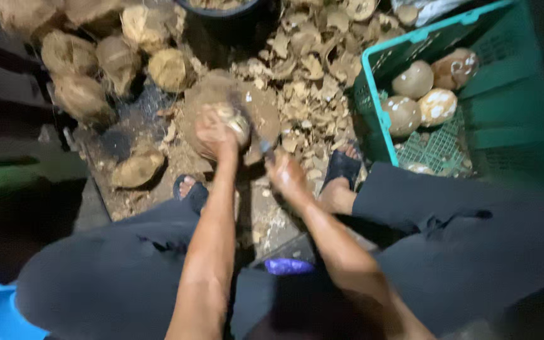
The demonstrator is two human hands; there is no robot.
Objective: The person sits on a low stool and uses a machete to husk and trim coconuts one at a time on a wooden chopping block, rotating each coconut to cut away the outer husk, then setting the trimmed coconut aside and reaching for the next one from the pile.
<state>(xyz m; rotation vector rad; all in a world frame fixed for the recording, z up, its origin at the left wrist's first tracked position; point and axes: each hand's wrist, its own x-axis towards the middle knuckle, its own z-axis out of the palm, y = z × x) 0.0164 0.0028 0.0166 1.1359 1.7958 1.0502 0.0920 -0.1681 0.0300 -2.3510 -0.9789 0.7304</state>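
- Green crate (505, 119) at the right, four peeled coconuts (427, 94) inside.
- Heap of husked coconuts (105, 60) at the upper left; shell chips (313, 75) litter the ground between heap and crate.
- Round wooden block (262, 113) at centre, between the person's feet.
- Coconut (236, 121) rests on the block, left hand (215, 135) wrapped over it, fingers pressed around it.
- Right hand (286, 176) closed on a knife (260, 143), blade touching the coconut; blur hides the details.

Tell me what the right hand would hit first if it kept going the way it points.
Probably the coconut in the left hand: the right hand and its blade aim up-left at it. Motion blur hides whether they already touch.
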